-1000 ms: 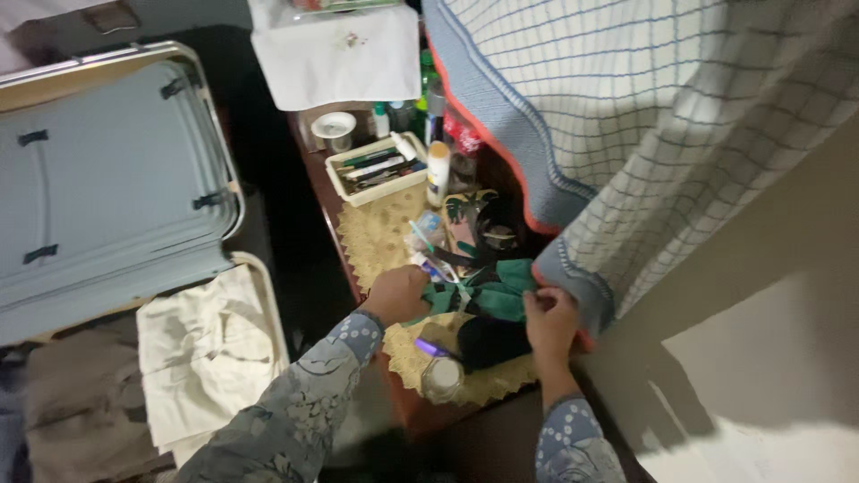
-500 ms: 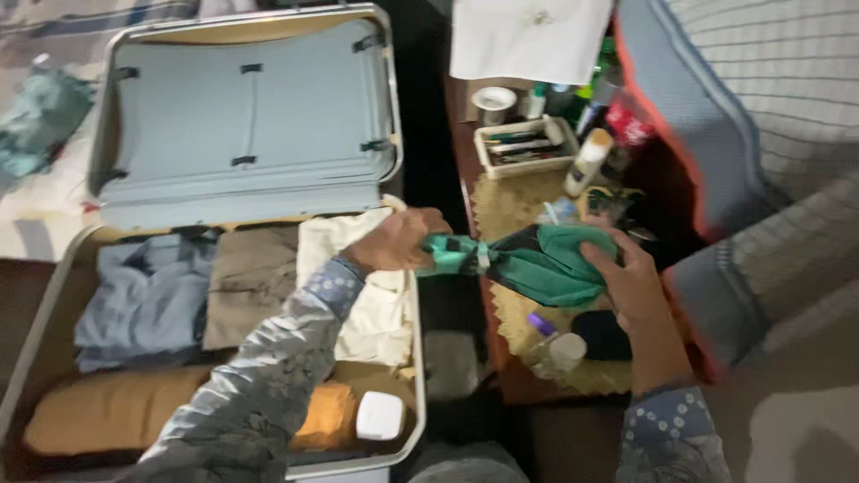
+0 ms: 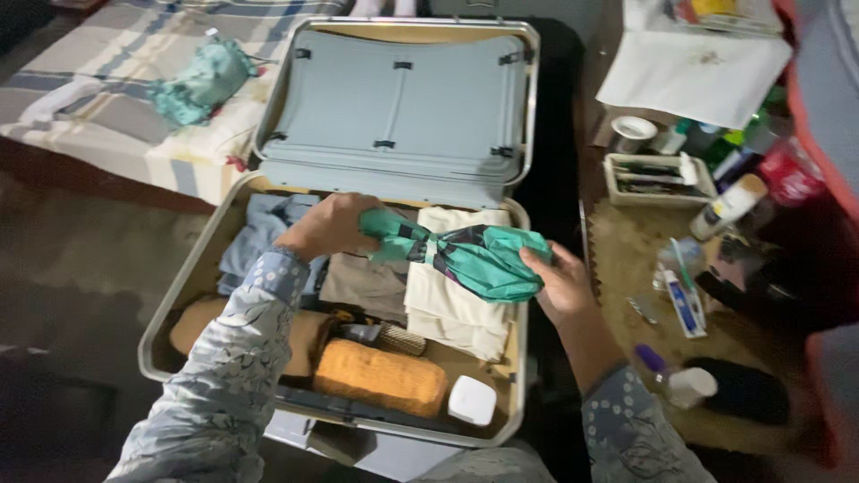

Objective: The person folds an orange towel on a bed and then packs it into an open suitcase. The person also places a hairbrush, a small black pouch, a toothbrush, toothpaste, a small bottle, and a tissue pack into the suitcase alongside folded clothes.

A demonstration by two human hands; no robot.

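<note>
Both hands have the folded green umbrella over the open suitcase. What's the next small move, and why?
Probably lower the green umbrella onto the cream folded cloth: left hand and right hand hold it directly above, and that spot in the suitcase looks flat.

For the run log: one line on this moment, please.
left hand: grips folded green umbrella | right hand: supports its end | position: above open suitcase

Folded umbrella (image 3: 465, 255): teal green with black patches. Sleeves (image 3: 228, 376): grey-blue, pale dotted cuffs, leaf print. Suitcase (image 3: 394, 107): pale blue-grey lining, silver frame, black strap clips. Inside: cream cloth (image 3: 456, 309), light blue shirt (image 3: 250, 241), taupe garment (image 3: 362, 282), orange ribbed roll (image 3: 380, 377), white box (image 3: 472, 400). Bedcover (image 3: 116, 89): cream, blue and grey plaid.
</note>
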